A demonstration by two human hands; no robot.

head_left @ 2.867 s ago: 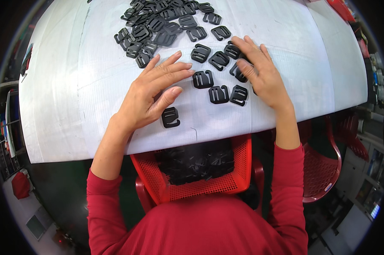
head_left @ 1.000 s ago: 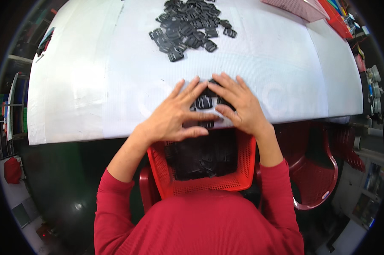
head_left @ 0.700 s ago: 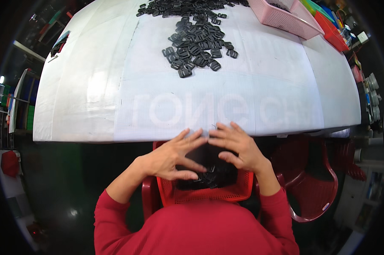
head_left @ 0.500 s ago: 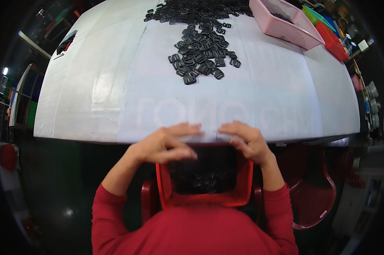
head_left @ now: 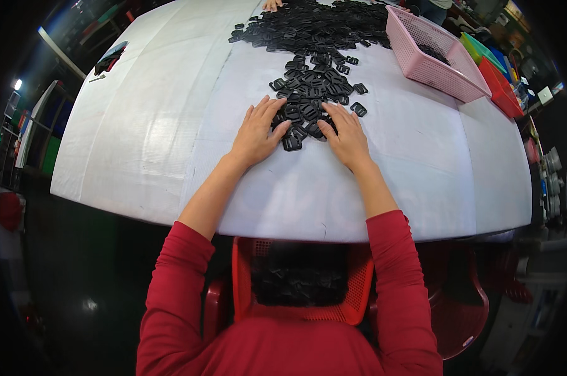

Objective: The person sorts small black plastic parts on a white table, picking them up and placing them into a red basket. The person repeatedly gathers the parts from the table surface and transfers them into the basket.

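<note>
Black plastic buckles (head_left: 310, 113) lie in a small heap on the white-covered table (head_left: 152, 144). My left hand (head_left: 257, 130) rests against the heap's left side, fingers stretched out and thumb apart. On the other side my right hand (head_left: 346, 135) lies with its fingers spread, touching the buckles. Both hands cup the near part of the heap between them and grip none of it. Below the table edge, in front of my body, a red basket (head_left: 239, 285) has dark pieces inside, too dim to make out singly.
A large buckle pile (head_left: 321, 25) spreads across the far table, where another person's hand (head_left: 272, 5) touches its left edge. A pink basket (head_left: 415, 66) stands at far right beside a red basket (head_left: 502, 91). A dark red chair (head_left: 462, 313) is at lower right.
Both hands have moved from over the table's near edge forward to the small buckle heap. The view has shifted, and another person's hand now shows at the far pile.
</note>
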